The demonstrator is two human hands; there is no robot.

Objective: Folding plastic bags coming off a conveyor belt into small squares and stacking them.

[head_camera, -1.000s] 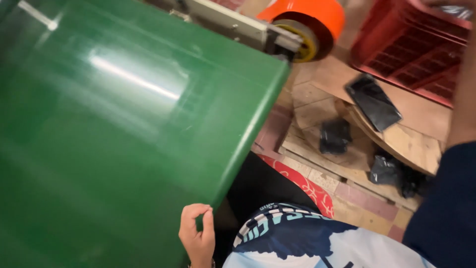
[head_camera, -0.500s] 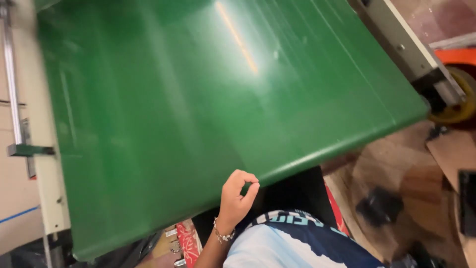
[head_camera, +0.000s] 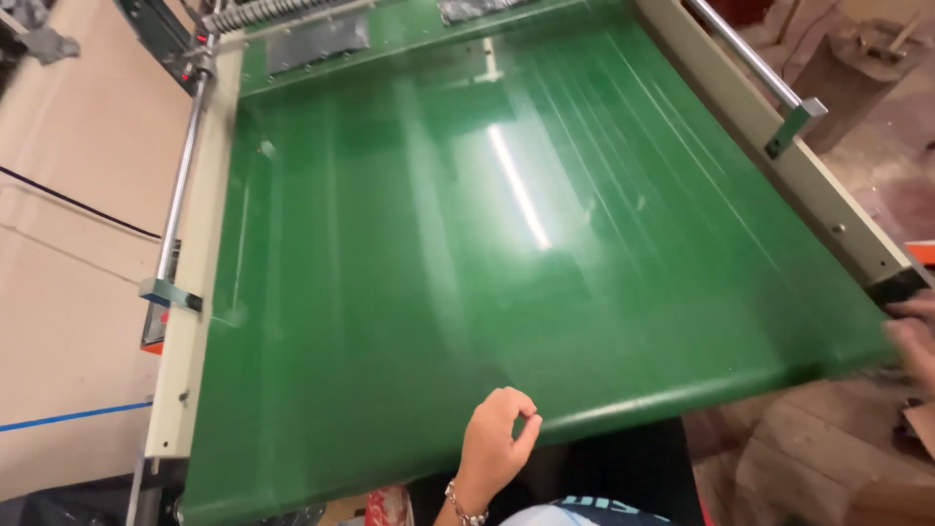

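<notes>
Green is almost all you see now: the big green conveyor belt [head_camera: 506, 273] fills the view from its far end down to its near edge. A second ago you were looking at one corner of it, with the floor and an orange roll off to the side. Now your head is turned back, and you look straight along the belt.

Your left hand [head_camera: 495, 443] is at the near edge of the belt, in the middle. It has moved up a little, from below the edge to right against it. The fingers [head_camera: 511, 401] curl in, and thumb and first finger almost meet in a small ring. They pinch nothing that you can see.

Your right hand [head_camera: 914, 336] has come into view at the right corner of the belt, beside the pale side rail [head_camera: 779, 161]. It is blurry, so you cannot tell if it is spread or closed.

At the far end, dark flat sheets [head_camera: 317, 44] lie on the belt. Nothing lies near your hands. It looks like you are waiting at the edge.
</notes>
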